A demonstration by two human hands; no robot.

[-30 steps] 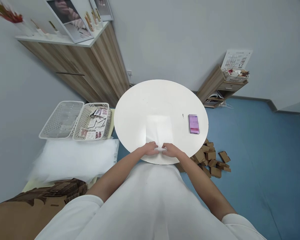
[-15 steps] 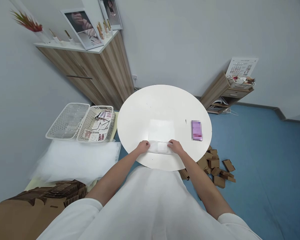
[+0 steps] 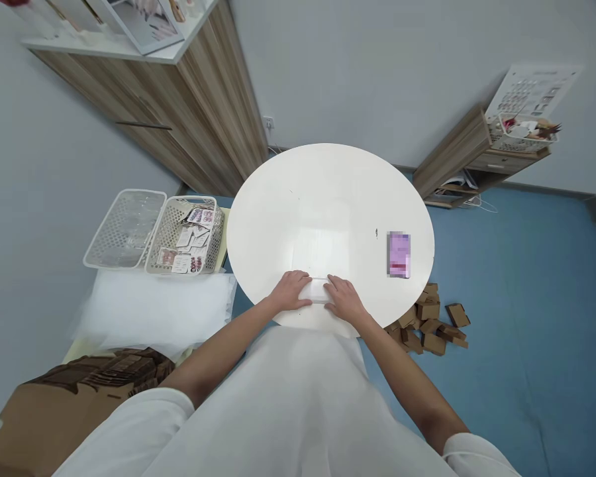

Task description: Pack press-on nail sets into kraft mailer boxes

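A white wrapping sheet (image 3: 318, 291), folded into a small flat packet, lies near the front edge of the round white table. My left hand (image 3: 290, 291) holds its left end, thumb toward me and fingers along the far side. My right hand (image 3: 344, 297) grips the right end the same way, fingers somewhat spread. Both ends of the packet are partly covered by my hands, and its contents are hidden. Farther right on the table sits a purple stack (image 3: 398, 255), blurred by pixelation.
The round white table (image 3: 338, 179) stands before me. At left are a basket of small packets (image 3: 183, 238), an open white basket (image 3: 124, 228), a pile of white sheets (image 3: 153, 305) and flattened cardboard (image 3: 74, 424). Small brown boxes (image 3: 430, 324) lie on the floor at right.
My hands have moved closer together, and the long folded strip is now a shorter packet. My fingers went from a pinch to a wider hold. The view has tilted downward.
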